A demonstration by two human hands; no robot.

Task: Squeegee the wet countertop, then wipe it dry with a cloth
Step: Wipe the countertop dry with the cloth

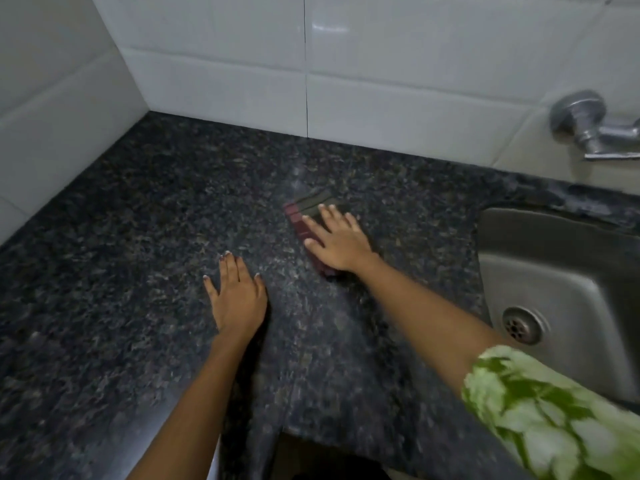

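Note:
A dark speckled granite countertop (138,220) fills the view. My right hand (337,242) lies flat, fingers spread, pressing a folded cloth (304,211) with maroon and dark green stripes onto the counter near its middle. Most of the cloth is hidden under the hand. My left hand (239,296) rests palm down on the bare counter, to the left of and nearer than the cloth, holding nothing. No squeegee is in view.
A steel sink (540,265) with a drain (523,325) is set into the counter at the right. A metal tap (588,126) sticks out of the white tiled wall (398,81) above it. Tiled walls meet at the back left corner. The counter's front edge has a notch at the bottom centre.

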